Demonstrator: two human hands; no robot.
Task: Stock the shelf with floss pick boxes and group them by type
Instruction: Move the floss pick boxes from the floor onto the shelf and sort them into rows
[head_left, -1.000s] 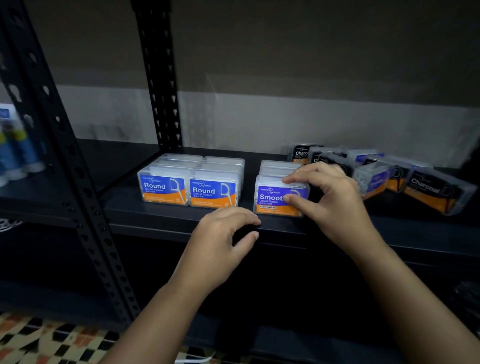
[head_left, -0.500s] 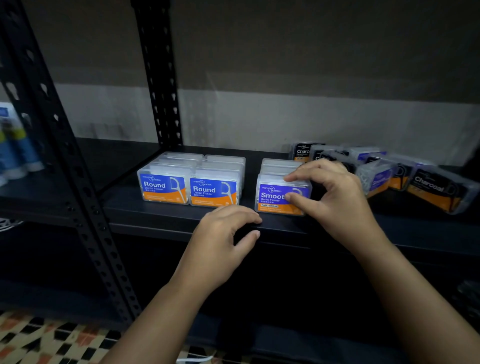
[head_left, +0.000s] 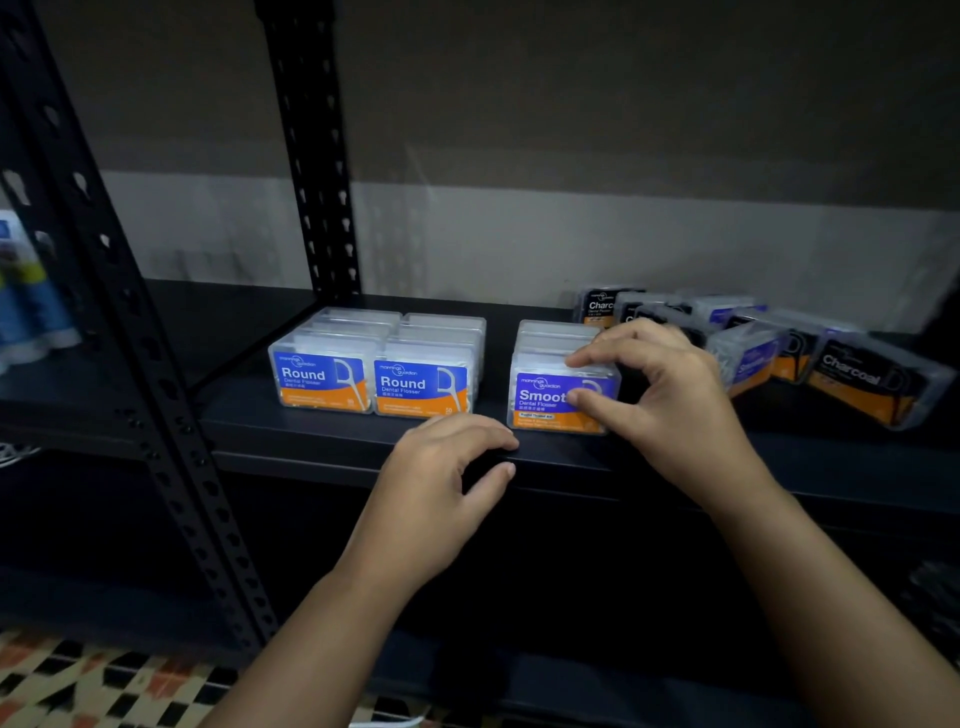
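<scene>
The head camera looks down on the front Smooth box, a clear case with a purple and orange label, standing at the front edge of the dark metal shelf. The right hand pinches its right end, thumb on the label face and fingers curled over the top. More clear boxes line up directly behind it. Just left, apart from it, stand two rows of Round boxes with blue and orange labels, side by side and facing front. The left hand rests on the shelf lip before the gap between the groups, fingers loosely curled, holding nothing. To the right, Charcoal boxes and a few purple-labelled ones lie jumbled and tilted.
</scene>
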